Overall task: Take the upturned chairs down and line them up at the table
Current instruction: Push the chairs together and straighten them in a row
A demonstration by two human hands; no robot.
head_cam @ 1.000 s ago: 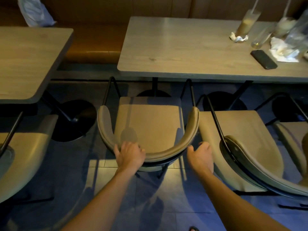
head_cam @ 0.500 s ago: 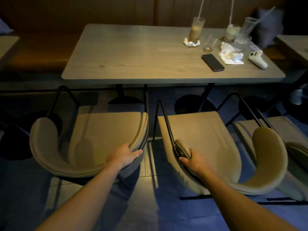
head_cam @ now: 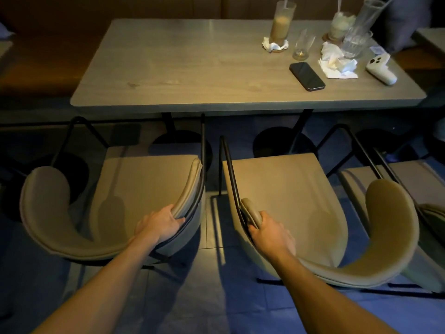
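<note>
Two beige padded chairs with black metal frames stand upright on the floor, facing the grey wooden table (head_cam: pixel 192 68). My left hand (head_cam: pixel 159 225) grips the right end of the left chair's (head_cam: pixel 142 189) curved backrest. My right hand (head_cam: pixel 269 235) grips the left end of the right chair's (head_cam: pixel 289 196) backrest. A narrow gap of floor separates the two chairs. Their front legs reach to the table's near edge.
A third chair (head_cam: pixel 431 213) shows partly at the right edge. On the table's right part stand drink glasses (head_cam: pixel 281 25), crumpled napkins (head_cam: pixel 337 61), a black phone (head_cam: pixel 307 75) and a white phone (head_cam: pixel 380 68). A brown bench (head_cam: pixel 48 56) runs behind the table.
My view has swung right from the left chair to both chairs. My right hand went from beside the left chair onto the right chair's backrest; my left hand slid to the left chair's right end.
</note>
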